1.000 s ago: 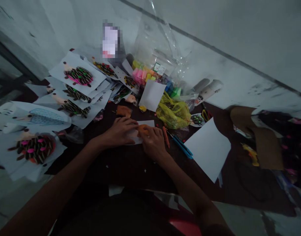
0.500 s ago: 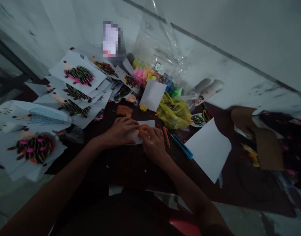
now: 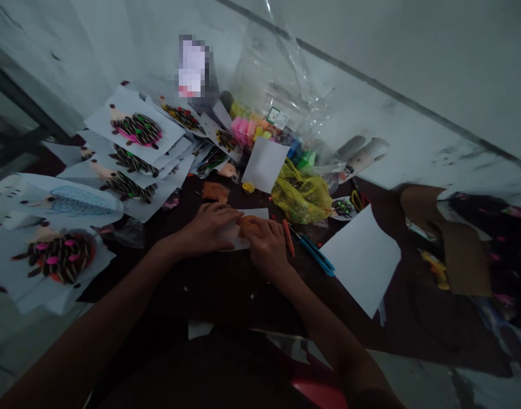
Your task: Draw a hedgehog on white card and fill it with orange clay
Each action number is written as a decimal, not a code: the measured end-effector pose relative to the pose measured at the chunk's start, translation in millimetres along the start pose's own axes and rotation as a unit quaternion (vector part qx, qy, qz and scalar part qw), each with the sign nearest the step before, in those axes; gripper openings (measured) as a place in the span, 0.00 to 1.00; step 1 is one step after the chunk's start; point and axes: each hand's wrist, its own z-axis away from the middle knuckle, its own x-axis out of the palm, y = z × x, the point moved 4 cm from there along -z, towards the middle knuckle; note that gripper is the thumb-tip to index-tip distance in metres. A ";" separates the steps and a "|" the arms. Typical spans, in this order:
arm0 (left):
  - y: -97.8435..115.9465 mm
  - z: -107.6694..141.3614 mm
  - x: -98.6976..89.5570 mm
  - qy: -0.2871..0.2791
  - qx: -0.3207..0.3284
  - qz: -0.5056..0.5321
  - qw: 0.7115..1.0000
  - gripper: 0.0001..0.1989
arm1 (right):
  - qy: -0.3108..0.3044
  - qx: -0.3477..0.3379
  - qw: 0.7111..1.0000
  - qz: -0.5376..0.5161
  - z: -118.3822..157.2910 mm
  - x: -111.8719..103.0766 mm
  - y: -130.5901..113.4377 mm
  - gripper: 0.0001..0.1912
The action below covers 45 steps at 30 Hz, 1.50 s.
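My left hand lies over the left part of a small white paper on the dark table, fingers stretched out and holding it down. A flattened piece of orange modelling clay sits on this paper. My right hand has its fingers bent together and pressed onto the clay, hiding part of it. Just beyond my left hand is a brown-orange clay block in a wrapper. Right of my right hand are an orange pen-like tool and a blue-handled tool, perhaps scissors.
Paper sheets with clay-and-seed hedgehogs are piled at left. Behind stand a clear bag of colored clay and a yellow plastic bag. White paper, cardboard and a yellow tool lie at right.
The fingers of my right hand have shifted slightly over the orange clay, covering more of it. My left hand stays almost in place.
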 end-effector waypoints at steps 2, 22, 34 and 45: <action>0.3 0.6 -0.3 0.003 0.000 0.001 1.000 0.37 | -0.011 0.000 1.000 0.000 -1.9 1.1 0.0 0.19; 3.3 2.3 -2.7 -0.006 -0.013 -0.001 1.000 0.40 | -0.001 -0.007 1.000 0.026 1.5 4.5 3.9 0.18; -1.4 2.5 1.4 0.000 0.002 -0.012 1.000 0.38 | 0.030 -0.066 0.996 0.043 6.4 3.8 -3.3 0.13; 3.1 5.2 -3.1 0.038 0.020 -0.021 0.999 0.40 | 0.042 -0.024 0.999 0.020 6.0 2.6 5.1 0.16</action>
